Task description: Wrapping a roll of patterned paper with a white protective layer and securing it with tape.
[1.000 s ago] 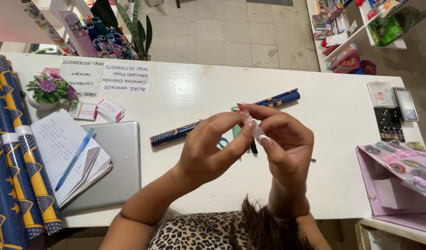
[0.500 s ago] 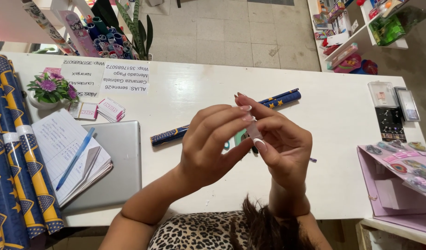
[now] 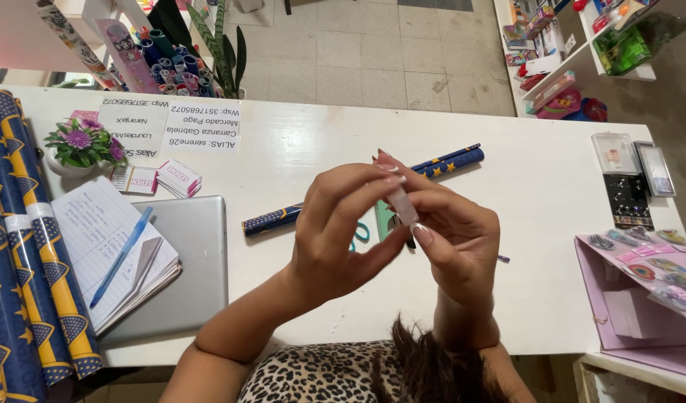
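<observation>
Both hands remain raised above the white table (image 3: pixel 283 157). Left hand (image 3: pixel 339 231) and right hand (image 3: pixel 455 239) pinch a small translucent strip (image 3: pixel 401 205), now tilted more upright; grip unchanged.

A white table (image 3: pixel 537 194) carries a rolled blue starred paper tube (image 3: pixel 447 161) near its middle, with scissors (image 3: pixel 361 235) just beside it. At the left lie a grey laptop (image 3: pixel 190 261) with a notebook (image 3: pixel 108 246) and blue pen (image 3: pixel 121 256) on it, paper notes (image 3: pixel 171 127), small cards (image 3: pixel 179 177) and a flower pot (image 3: pixel 78 149). At the right sit clear boxes (image 3: pixel 630 160) and a pink folder (image 3: pixel 634 298).
</observation>
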